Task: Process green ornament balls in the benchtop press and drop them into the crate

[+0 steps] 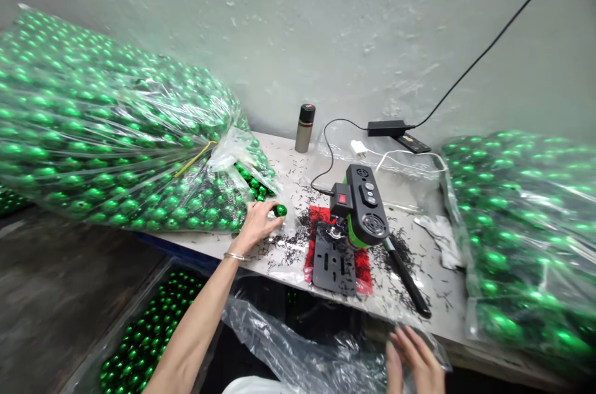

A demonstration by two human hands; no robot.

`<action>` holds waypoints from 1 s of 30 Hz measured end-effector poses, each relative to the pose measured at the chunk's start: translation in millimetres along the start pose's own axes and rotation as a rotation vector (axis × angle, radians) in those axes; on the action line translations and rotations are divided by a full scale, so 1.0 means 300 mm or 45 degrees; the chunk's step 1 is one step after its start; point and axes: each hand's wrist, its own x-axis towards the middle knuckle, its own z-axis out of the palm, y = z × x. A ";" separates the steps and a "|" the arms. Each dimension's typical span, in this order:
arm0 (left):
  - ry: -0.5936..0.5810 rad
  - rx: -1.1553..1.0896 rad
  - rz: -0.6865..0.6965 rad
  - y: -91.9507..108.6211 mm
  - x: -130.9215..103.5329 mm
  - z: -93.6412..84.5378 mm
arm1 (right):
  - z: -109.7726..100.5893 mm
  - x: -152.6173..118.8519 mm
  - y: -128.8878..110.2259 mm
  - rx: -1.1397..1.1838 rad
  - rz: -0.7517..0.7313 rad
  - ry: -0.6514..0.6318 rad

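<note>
- Roughly, counter [284, 161] spans the scene, far side against the wall.
- Large bag [116, 180] of green balls, left, with a gap by its tie; a careless tug there could spill balls.
- Smaller bag [521, 245] of balls, right end.
- Clear film [288, 350] hanging at near edge; could snag a wrist or sleeve.
- Black device [367, 201] mid-counter, on red mat, cord running far; a pulled cord could shift it.
- Left hand [258, 220] beside large bag's gap, fingers pinching a ball.
- Right hand [414, 363] near right, blurred, fingers loosely spread; can't tell if touching film.
- Green ball [280, 210] at left fingertips, left of device; smooth, so a loose pinch could let it roll off.
- Black bits [400, 251] scattered around device; might stick to the ball.
</note>
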 end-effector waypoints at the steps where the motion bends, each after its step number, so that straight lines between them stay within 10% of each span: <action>1: 0.031 -0.049 0.014 0.012 -0.027 -0.001 | 0.017 0.003 -0.022 0.067 -0.009 -0.037; 5: 0.068 -0.259 0.052 0.094 -0.148 -0.005 | 0.088 0.034 -0.122 0.363 0.034 -0.276; 12: 0.074 -0.598 0.032 0.235 -0.322 0.017 | 0.245 0.111 -0.271 0.951 0.747 -0.656; 30: -0.164 -0.927 -0.130 0.255 -0.447 0.097 | 0.262 0.093 -0.290 1.249 0.907 -0.588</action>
